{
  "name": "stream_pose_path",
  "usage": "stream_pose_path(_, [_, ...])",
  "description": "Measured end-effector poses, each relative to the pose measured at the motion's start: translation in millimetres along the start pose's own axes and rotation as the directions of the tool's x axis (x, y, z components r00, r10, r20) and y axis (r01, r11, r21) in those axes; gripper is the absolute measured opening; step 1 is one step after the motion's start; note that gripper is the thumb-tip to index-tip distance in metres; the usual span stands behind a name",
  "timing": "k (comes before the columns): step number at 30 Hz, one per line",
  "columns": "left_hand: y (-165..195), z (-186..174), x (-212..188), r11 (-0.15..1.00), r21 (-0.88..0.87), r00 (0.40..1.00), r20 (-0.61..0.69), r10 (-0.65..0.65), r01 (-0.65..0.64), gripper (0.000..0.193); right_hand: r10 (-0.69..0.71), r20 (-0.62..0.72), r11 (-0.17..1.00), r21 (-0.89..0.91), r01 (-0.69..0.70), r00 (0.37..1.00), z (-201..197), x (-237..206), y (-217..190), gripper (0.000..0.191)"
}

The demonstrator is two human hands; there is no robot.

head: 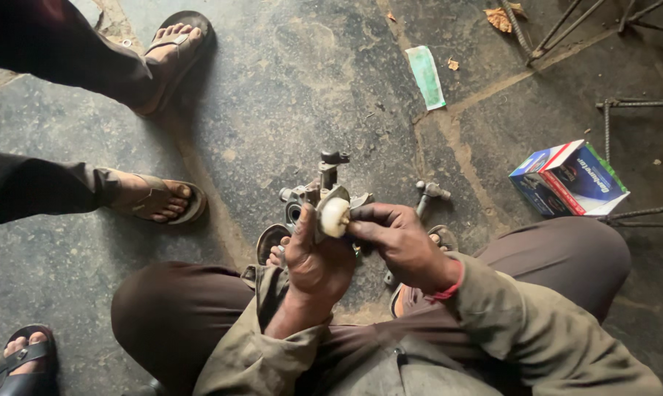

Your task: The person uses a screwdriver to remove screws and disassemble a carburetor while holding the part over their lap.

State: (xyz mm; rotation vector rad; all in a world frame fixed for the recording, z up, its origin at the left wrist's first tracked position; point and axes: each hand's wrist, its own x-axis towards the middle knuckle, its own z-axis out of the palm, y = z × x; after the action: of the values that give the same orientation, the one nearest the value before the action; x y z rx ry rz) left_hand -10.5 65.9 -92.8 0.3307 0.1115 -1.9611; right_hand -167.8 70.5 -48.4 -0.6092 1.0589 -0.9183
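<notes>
The fingers [361, 220] of the right hand [399, 246] were pinched together on a small stub at the side of a white round float [335, 217], and the left hand [313, 257] was clenched around the lower body of a grey metal carburettor [313, 202], gripping it from beneath. The float sat in an opened round housing at the top of the part, so, judging from that, a cover had already come off and the inside was exposed; no removed cover showed clearly on the floor [309, 88]. The float was not yet free of the housing, and the rest of the part looked whole. It lay between the two hands, touching the right fingertips and just above the left thumb, held over the person's knees. A small metal fitting [428, 194] lay on the floor just beyond the right hand, and a blue and white carton [569, 180] stood well apart to the right. Other people's sandalled feet [159, 198] stood on the left.
</notes>
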Motion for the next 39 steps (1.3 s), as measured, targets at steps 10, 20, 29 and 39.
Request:
stream_pose_path(10, [-1.4, 26.2, 0.3, 0.997, 0.071, 0.996, -0.084, -0.003, 0.009, 0.062, 0.179, 0.036, 0.904, 0.388, -0.179, 0.983, 2.8, -0.6, 3.0, 0.023])
stream_pose_path(20, [-8.3, 14.6, 0.0, 0.995, 0.068, 0.998, 0.005, -0.070, 0.070, 0.062, 0.155, -0.066, 0.927, 0.354, -0.122, 0.986, -3.3, 3.8, 9.1, 0.015])
stream_pose_path(29, [-3.7, 29.1, 1.3, 0.997, 0.060, 0.999, -0.014, -0.040, 0.041, 0.067, 0.003, -0.008, 0.983, 0.185, -0.002, 1.000, -6.7, 3.3, 22.2, 0.012])
stream_pose_path(39, [6.9, 30.0, 1.9, 0.999, -0.022, 0.999, -0.017, -0.047, 0.047, 0.059, -0.464, 0.180, 0.710, -0.509, 0.486, 0.867, -0.5, -6.3, 1.5, 0.010])
